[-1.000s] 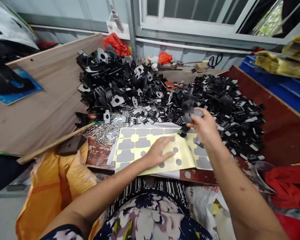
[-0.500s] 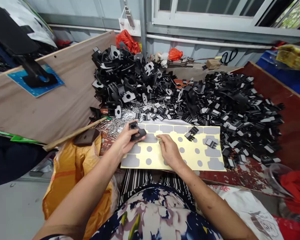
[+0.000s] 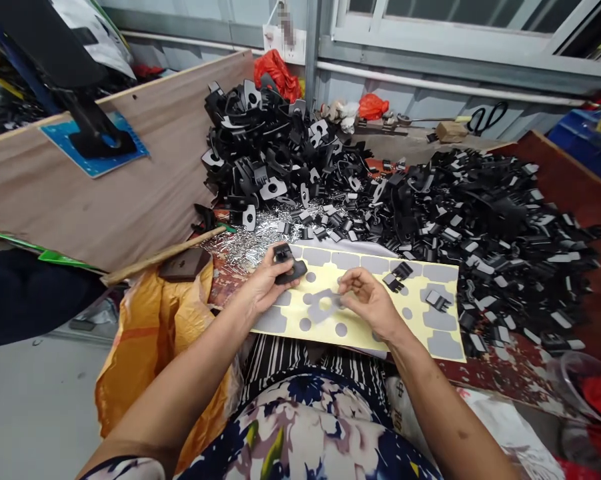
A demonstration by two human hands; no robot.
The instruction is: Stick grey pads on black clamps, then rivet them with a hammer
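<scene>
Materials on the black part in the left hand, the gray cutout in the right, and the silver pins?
Black part in the left hand: likely molded plastic, satin; soft sheen, uniform black.
Gray cutout in the right hand: thin, flat sheet, perhaps foam or film; motion blur hides its finish.
Silver pins: probably metal, polished or plated; bright glints across the heap.

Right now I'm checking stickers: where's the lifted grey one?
In the head view, just right of centre, the grey sticker is held by the right hand over the yellow sheet, right of the black part in the left hand.
</scene>
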